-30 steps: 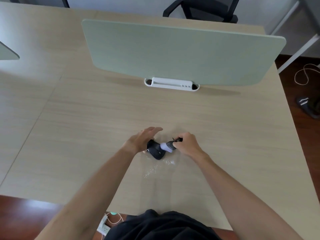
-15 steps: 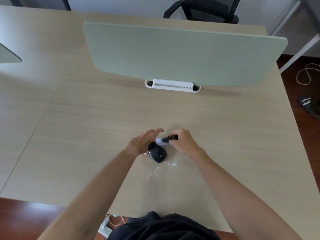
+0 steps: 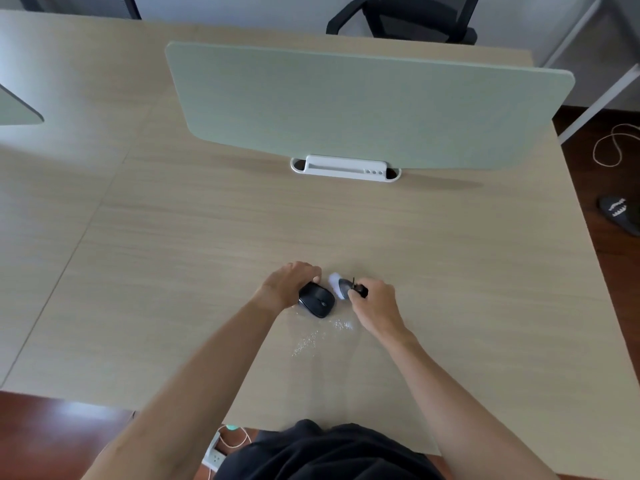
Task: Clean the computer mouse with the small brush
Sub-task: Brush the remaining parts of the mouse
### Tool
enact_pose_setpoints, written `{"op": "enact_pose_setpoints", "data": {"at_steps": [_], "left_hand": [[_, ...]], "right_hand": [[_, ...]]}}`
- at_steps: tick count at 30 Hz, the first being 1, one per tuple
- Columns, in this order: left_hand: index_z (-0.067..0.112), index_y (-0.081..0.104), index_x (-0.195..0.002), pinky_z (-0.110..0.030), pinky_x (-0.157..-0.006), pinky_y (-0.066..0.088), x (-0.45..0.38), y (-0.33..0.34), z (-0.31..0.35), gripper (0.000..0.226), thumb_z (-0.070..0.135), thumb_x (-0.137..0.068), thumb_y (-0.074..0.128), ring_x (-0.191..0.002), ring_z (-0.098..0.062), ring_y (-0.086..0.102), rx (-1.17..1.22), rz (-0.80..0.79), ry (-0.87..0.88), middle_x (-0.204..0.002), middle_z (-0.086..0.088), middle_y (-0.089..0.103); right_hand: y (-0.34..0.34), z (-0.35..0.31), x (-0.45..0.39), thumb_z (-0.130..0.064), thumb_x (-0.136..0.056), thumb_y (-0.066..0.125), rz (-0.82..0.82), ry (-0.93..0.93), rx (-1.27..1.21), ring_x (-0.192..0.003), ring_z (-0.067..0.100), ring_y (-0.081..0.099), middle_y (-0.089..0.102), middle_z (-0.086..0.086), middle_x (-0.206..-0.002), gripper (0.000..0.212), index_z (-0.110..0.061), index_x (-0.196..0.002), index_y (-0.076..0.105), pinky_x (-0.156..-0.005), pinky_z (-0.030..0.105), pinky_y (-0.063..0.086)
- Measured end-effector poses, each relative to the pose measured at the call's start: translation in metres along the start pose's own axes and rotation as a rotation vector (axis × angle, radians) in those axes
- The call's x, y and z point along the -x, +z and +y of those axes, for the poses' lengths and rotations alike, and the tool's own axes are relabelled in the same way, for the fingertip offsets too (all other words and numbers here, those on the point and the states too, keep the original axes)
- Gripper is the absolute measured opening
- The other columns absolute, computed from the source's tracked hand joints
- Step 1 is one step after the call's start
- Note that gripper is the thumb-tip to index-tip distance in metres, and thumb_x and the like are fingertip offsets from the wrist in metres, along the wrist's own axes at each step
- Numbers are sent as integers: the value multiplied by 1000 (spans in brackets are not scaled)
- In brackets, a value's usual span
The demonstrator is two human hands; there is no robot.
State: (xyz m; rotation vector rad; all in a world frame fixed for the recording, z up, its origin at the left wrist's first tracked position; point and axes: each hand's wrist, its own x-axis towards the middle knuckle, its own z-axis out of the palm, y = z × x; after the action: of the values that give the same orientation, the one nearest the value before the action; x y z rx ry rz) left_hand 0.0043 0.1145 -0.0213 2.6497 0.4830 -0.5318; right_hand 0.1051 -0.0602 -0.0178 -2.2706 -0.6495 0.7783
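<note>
A black computer mouse [image 3: 317,300] lies on the wooden desk [image 3: 207,237] near its front middle. My left hand [image 3: 289,282] holds the mouse at its far left side, fingers curled over its far end. My right hand [image 3: 372,303] grips the dark handle of a small brush [image 3: 341,287]; its pale bristle head is blurred and sits just right of the mouse's far end. White crumbs [image 3: 311,339] are scattered on the desk just in front of the mouse.
A pale green divider panel [image 3: 363,105] stands across the desk's back on a white clamp base [image 3: 344,168]. A black office chair [image 3: 405,19] is behind it. Cables and a black slipper [image 3: 620,216] lie on the floor at right; a power strip [image 3: 216,455] lies below the desk's front edge.
The brush head has swept from over the mouse's top to the far right side of the mouse. My left fingers have curled down around the mouse's far end.
</note>
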Motion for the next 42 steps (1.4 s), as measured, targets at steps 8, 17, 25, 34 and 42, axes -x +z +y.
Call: {"op": "enact_pose_setpoints", "data": {"at_steps": [8,17,25,34,42], "left_hand": [[17,57,-107,-35,-72,45,1,2,4,45,-11,-73,55,-96,-30,59,47,50,-74,-106,-4,62],[16,57,-108,-34,-66,43,4,2,6,38,-1,-75,63,-91,-32,59,144,69,-151,-105,-7,62],[11,53,-110,-33,-62,42,8,1,12,52,5,-65,79,-86,-28,54,168,46,-283,-100,-10,61],[13,40,-123,-35,-62,44,10,-1,16,77,12,-60,85,-93,-30,53,166,27,-353,-104,-12,58],[15,35,-123,-38,-65,42,12,-3,15,75,9,-66,82,-100,-35,55,190,46,-366,-96,-11,52]], "right_hand": [[4,10,12,-5,-63,47,-111,144,-113,-50,19,28,34,7,-53,20,-7,-55,29,-48,31,23],[9,3,18,-1,-63,49,-226,104,-57,-53,18,19,21,1,-50,25,-11,-54,28,-50,30,13],[19,-1,24,-9,-75,50,-25,158,-202,-47,19,37,35,3,-51,25,-12,-57,34,-47,29,29],[21,-5,17,-7,-83,50,110,58,-187,-44,10,28,34,-4,-51,31,-15,-57,34,-42,24,25],[35,-2,17,-7,-74,51,-39,84,-244,-51,15,43,45,7,-52,20,1,-59,40,-46,28,26]]}}
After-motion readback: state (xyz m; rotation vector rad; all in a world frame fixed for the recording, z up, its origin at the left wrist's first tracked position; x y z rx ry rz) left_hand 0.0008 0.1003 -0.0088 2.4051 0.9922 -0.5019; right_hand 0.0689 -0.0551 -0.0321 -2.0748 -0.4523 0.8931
